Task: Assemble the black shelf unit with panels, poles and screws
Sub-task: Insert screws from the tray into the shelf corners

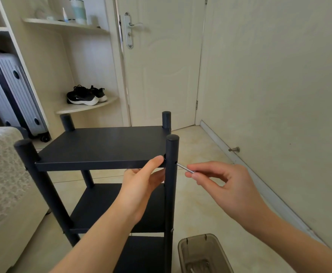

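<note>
The black shelf unit stands upright on the floor in front of me, with three panels between four round poles. My left hand (141, 180) grips the front edge of the top panel (102, 144) at its right corner, thumb on top, fingers underneath. My right hand (220, 180) pinches a thin silver tool (184, 168). The tool's tip sits in a side hole of the front right pole (171, 186), level with the top panel. Lower panels (98, 205) are partly hidden by my left arm.
A translucent brown plastic box (202, 253) sits on the floor at the lower right of the unit. A beige sofa (3, 184) is close on the left. A door (161, 62), a wall (279, 95), a suitcase (9, 91) and shoes (84, 95) lie beyond.
</note>
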The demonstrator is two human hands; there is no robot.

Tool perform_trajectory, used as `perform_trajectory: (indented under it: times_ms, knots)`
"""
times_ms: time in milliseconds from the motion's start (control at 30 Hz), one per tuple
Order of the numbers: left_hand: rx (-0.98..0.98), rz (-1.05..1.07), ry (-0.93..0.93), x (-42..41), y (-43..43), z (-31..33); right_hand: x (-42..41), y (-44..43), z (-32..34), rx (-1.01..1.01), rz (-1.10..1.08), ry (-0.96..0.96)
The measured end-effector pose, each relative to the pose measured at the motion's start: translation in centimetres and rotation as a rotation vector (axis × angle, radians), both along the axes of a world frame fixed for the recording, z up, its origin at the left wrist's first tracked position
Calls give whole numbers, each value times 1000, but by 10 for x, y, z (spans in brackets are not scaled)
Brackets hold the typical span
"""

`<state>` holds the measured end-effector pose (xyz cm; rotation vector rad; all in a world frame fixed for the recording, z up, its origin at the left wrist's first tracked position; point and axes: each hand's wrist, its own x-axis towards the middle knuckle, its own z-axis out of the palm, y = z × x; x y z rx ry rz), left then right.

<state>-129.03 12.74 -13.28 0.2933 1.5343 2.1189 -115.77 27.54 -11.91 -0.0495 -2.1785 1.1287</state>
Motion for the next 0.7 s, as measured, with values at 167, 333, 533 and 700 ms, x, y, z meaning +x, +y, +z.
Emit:
perform_trajectory:
  times_ms: [167, 333, 533, 700]
  knots:
    - [-29, 6, -9, 0, 0, -2, -2, 0, -1, 0, -10, -28]
    - [-45, 24, 9, 2, 0, -1, -3, -2, -1, -2, -12, -24]
    - [-57, 61, 4, 2, 1, 0, -5, -1, -1, -12, -7, -11]
    - [-73, 65, 15, 3, 1, -1, -9, -2, -1, 5, -9, -22]
